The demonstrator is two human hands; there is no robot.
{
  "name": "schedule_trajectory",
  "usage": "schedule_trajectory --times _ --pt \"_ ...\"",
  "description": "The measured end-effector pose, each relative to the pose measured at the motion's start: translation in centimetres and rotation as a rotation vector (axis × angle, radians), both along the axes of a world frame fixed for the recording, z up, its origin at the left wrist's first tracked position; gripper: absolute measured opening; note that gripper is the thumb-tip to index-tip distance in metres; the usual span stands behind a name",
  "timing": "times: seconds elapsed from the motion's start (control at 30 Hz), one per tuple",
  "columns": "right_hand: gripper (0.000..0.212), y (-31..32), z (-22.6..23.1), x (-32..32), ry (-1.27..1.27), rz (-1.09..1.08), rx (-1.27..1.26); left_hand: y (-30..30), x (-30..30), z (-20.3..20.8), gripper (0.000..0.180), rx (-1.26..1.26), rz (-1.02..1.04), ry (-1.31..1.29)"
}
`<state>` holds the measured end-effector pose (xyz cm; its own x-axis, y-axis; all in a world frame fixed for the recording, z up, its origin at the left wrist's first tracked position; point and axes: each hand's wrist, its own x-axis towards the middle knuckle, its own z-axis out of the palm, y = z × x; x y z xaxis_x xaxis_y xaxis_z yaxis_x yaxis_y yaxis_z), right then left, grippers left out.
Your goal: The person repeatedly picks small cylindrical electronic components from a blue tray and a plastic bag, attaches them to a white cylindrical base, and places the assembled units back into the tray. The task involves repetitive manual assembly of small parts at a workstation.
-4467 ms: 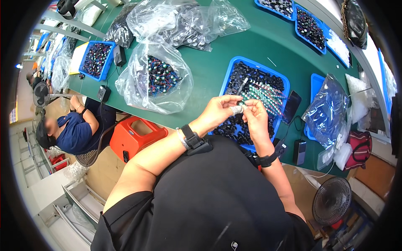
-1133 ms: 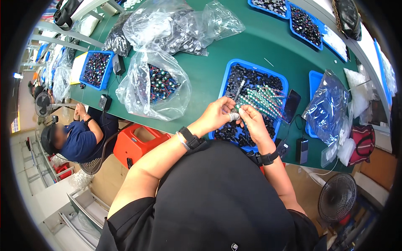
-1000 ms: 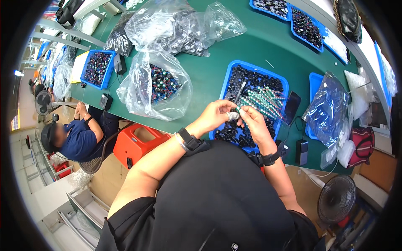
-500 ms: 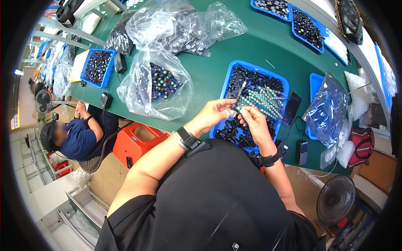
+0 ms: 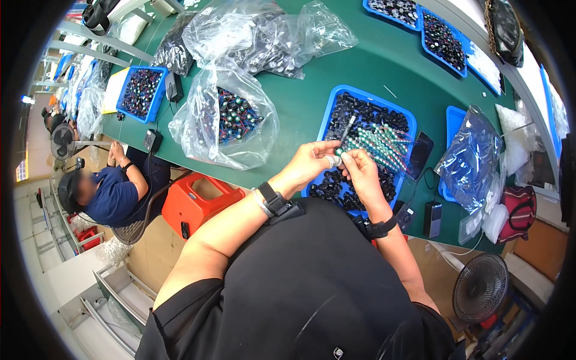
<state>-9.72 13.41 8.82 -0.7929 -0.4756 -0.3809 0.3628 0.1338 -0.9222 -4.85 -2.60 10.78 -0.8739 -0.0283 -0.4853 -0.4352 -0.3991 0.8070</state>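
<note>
My left hand (image 5: 312,163) is closed over the near left part of a blue tray (image 5: 329,107), a pale wrap on one finger. From its fingertips a slim dark stick-like tool (image 5: 347,128) with a lighter section points up and away. My right hand (image 5: 362,173) meets it, thumb and finger pinched on a small round green part (image 5: 340,151) at the tool's lower end. Black caps (image 5: 360,109) fill much of the tray. Across them lies a bundle of wired green-and-white small parts (image 5: 381,146), just beyond my right hand.
A clear bag (image 5: 198,135) of wired parts lies to the left, larger bags (image 5: 240,39) behind it. On the right are a phone (image 5: 420,155), a black box-shaped device (image 5: 432,219) and a bag-covered blue tray (image 5: 454,117). A seated person (image 5: 114,195) and red stool (image 5: 195,204) are at left.
My right hand has shifted slightly left and up, closer to my left fingertips. The green part moved with it. The whole view has shifted a little.
</note>
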Motion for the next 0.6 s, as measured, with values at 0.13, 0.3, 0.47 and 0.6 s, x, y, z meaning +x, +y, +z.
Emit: schedule_trajectory --times 0.13,0.3,0.47,0.6 --pt "0.013 0.0 -0.6 -0.1 -0.063 0.014 0.016 -0.1 0.0 -0.5 0.045 0.015 0.02 -0.02" --pt "0.012 -0.1 -0.9 -0.2 -0.171 -0.001 0.003 -0.2 0.3 -1.3 0.043 0.095 0.073 -0.014" --pt "0.011 -0.5 -1.4 0.2 -0.075 0.022 0.032 -0.2 0.1 -1.7 0.034 0.099 0.097 -0.032" --pt "0.01 -0.6 -0.8 0.4 -0.034 0.107 0.073 -0.5 0.1 -3.0 0.022 -0.028 0.032 -0.038"
